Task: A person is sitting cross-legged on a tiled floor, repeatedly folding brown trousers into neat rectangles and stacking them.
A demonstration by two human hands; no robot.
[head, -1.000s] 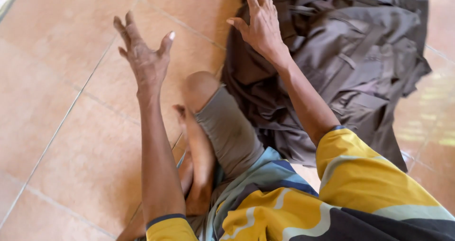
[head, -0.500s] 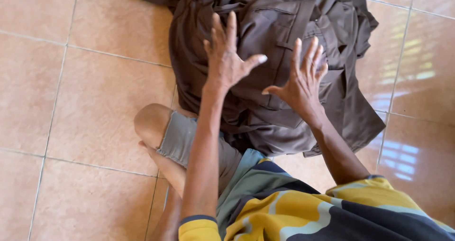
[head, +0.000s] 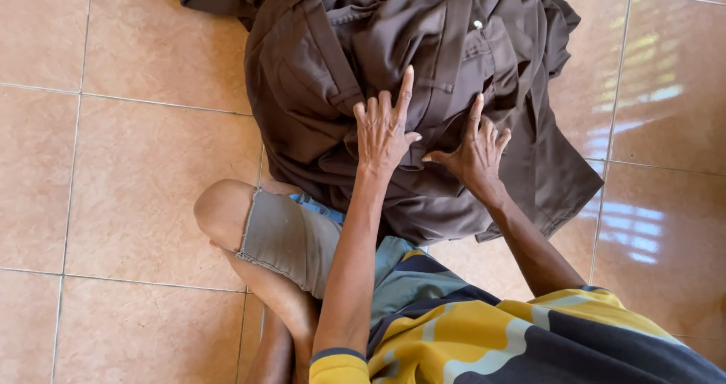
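A crumpled dark brown garment point(head: 318, 74) with pockets and a small button lies in a heap on the tiled floor in front of me. My left hand point(head: 384, 127) rests flat on its middle with the fingers spread. My right hand point(head: 476, 150) lies flat on the cloth just to the right, fingers apart too. Neither hand grips the fabric. Both arms reach out from yellow, blue and dark patterned sleeves.
I sit on shiny orange-brown floor tiles point(head: 128, 172). My bent knee point(head: 223, 210) in grey shorts sticks out to the left, touching the garment's near edge. Sunlight glares on the tiles at the right point(head: 643, 225).
Both hands have come down from the air onto the brown garment. The view has swung so the garment lies centred ahead.
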